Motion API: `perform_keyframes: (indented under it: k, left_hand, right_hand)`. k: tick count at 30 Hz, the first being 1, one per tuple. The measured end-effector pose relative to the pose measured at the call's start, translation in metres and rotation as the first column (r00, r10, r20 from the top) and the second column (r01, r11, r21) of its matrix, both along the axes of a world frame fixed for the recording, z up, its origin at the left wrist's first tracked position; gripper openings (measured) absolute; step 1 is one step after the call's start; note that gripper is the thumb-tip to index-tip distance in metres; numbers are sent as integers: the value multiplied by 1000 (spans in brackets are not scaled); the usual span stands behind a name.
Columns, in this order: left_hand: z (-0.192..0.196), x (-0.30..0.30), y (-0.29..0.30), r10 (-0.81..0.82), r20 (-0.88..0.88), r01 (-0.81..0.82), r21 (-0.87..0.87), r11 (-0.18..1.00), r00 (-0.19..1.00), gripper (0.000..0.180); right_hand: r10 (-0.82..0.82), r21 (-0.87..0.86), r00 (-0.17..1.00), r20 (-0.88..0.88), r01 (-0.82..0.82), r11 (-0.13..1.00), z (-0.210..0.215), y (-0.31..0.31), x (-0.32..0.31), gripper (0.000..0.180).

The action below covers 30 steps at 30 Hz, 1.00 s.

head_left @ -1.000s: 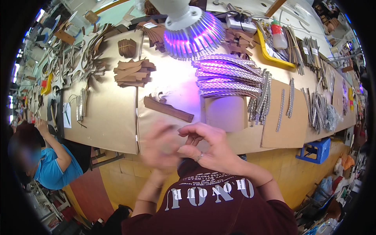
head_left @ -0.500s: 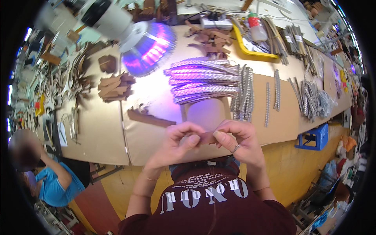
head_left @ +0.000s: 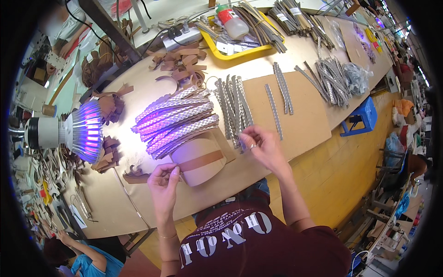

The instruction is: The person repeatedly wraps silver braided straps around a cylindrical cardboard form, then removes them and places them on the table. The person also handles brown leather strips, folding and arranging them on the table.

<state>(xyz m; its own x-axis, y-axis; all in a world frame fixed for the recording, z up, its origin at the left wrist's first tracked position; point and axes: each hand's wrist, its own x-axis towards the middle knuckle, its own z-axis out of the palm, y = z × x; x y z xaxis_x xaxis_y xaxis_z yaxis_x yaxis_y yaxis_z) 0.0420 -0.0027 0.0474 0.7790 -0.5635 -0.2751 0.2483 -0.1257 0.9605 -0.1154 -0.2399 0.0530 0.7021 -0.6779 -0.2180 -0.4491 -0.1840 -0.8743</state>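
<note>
A brown leather strip [head_left: 200, 160] lies across a curved tan form [head_left: 196, 177] near the table's front edge. My left hand [head_left: 164, 182] pinches the strip's left end between thumb and fingers. To the right, my right hand [head_left: 264, 147] has its fingertips closed on the near end of a grey braided strip [head_left: 243, 104], at the edge of a small bunch; the fingers partly hide that end. A thick stack of pale braided strips [head_left: 177, 121] lies just behind the form, lit purple by a lamp [head_left: 85, 131].
Several grey braided strips [head_left: 274, 111] lie apart on cardboard [head_left: 304, 120], with a larger pile [head_left: 334, 83] beyond. A yellow tray [head_left: 240, 56] holds a bottle [head_left: 233, 23] at the back. Brown scraps [head_left: 184, 64] lie left of it. A blue stool [head_left: 360, 115] stands right of the table.
My hands were together in front of me, holding a small brown piece. They have moved apart: the left to the strip on the form, the right to the grey strips. The view has turned.
</note>
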Motion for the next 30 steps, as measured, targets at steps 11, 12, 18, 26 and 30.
perform_keyframes:
  k: [11, 12, 18, 26, 30]
  left_hand:
    - [-13, -19, 0, 182, -129, -195, -96, 976, 975, 16]
    - [-14, -21, 0, 197, -113, -208, -88, 974, 974, 16]
    - [-7, -28, 1, 220, 593, -308, 50, 950, 774, 29]
    - [-12, -32, -11, 134, 583, -241, 109, 964, 801, 10]
    - [-18, -31, -8, 147, 608, -273, 120, 955, 780, 9]
  right_hand:
    - [142, 206, 990, 3, -140, 969, -9, -4, 6, 29]
    - [165, 86, 984, 65, -171, 982, -10, 3, 11, 29]
    - [292, -100, 925, 242, -276, 956, 7, 26, 28, 24]
    - [315, -145, 902, 294, -284, 948, 14, 48, 45, 24]
    - [351, -224, 901, 253, -299, 928, 13, 39, 41, 24]
